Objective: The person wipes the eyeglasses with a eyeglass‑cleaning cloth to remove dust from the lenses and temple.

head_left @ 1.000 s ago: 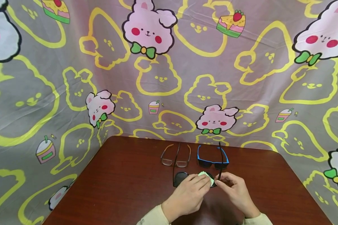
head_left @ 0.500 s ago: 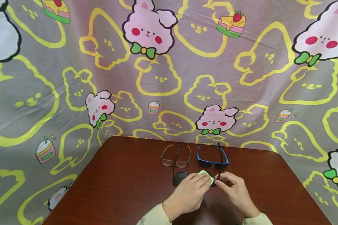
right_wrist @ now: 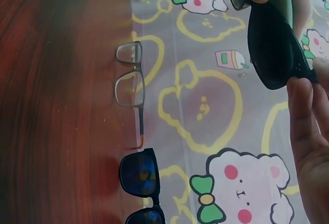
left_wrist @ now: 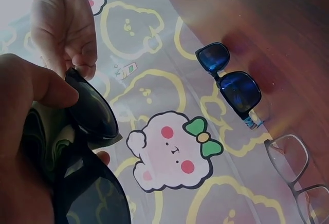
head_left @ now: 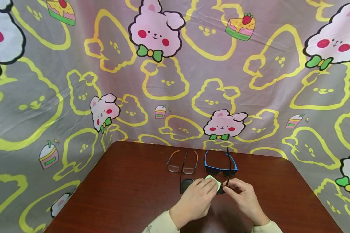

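Black sunglasses [head_left: 186, 184] are held up over the table, their temples unfolded and pointing away from me. My left hand [head_left: 196, 199] pinches a light green cloth [head_left: 212, 181] round the right-hand lens, covering much of it in the head view. In the left wrist view, the thumb [left_wrist: 54, 88] lies at that lens, with folds of cloth behind the frame. With fingertips and thumb, my right hand [head_left: 242, 197] grips the frame's right end by the hinge; the right wrist view shows the fingers [right_wrist: 303, 98] at this corner, below the dark lens [right_wrist: 270, 49].
Behind the sunglasses, clear-lens eyeglasses [head_left: 173, 168] with orange temple tips and blue-framed sunglasses [head_left: 220, 169] lie on the brown table [head_left: 128, 187], temples unfolded. A patterned cloth backdrop [head_left: 169, 106] stands round the table's back and sides.
My left hand and the green cloth shift very slightly over the lens. The right hand keeps its grip on the frame. The head view itself has shifted a little.
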`<action>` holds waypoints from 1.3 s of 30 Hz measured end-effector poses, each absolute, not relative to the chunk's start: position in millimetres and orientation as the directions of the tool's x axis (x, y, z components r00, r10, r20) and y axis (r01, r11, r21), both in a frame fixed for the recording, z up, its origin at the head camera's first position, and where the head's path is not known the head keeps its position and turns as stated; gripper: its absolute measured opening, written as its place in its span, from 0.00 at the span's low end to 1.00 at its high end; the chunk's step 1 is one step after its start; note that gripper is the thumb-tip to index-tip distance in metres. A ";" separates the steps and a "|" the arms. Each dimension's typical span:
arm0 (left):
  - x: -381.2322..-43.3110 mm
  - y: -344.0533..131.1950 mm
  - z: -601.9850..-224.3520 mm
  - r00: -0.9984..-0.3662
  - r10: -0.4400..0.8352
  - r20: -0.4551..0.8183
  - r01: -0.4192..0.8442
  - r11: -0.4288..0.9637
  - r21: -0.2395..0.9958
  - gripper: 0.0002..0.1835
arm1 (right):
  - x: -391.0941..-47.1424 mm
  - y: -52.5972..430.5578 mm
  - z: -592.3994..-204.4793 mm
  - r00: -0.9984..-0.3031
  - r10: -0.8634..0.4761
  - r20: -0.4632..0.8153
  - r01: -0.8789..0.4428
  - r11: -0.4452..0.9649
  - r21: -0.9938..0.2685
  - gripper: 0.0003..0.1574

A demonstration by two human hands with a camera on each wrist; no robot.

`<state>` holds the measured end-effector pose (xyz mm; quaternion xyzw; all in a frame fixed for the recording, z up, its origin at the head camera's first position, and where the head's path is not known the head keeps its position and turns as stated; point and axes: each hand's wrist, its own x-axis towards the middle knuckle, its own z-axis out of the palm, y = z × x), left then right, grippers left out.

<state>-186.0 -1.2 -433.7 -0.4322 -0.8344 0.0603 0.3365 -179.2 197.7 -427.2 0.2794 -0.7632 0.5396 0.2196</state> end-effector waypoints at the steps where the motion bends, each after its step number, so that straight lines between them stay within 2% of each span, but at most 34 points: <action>1: -186.0 -1.3 -433.2 -0.398 0.762 0.511 0.682 0.618 -0.392 0.23 | -178.2 197.4 -426.1 -0.749 -0.180 0.637 -0.661 0.269 -0.701 0.12; 11: -184.8 -3.2 -428.6 -0.370 0.776 0.511 0.725 0.585 -0.364 0.20 | -174.8 197.7 -423.2 -0.787 -0.124 0.604 -0.610 0.300 -0.734 0.13; 22: -183.8 -2.5 -428.7 -0.334 0.789 0.515 0.765 0.546 -0.340 0.20 | -192.3 208.3 -450.5 -0.769 -0.151 0.622 -0.639 0.237 -0.732 0.14; 28: -183.9 -0.2 -430.5 -0.364 0.777 0.514 0.735 0.578 -0.353 0.22 | -192.4 206.2 -449.5 -0.767 -0.171 0.619 -0.641 0.240 -0.729 0.10; 34: -183.2 1.6 -431.7 -0.423 0.758 0.496 0.683 0.627 -0.375 0.24 | -189.6 204.5 -448.1 -0.751 -0.179 0.636 -0.659 0.271 -0.701 0.13; 39: -185.0 0.5 -432.1 -0.446 0.758 0.475 0.677 0.633 -0.375 0.24 | -189.6 206.1 -449.8 -0.745 -0.152 0.649 -0.663 0.275 -0.697 0.14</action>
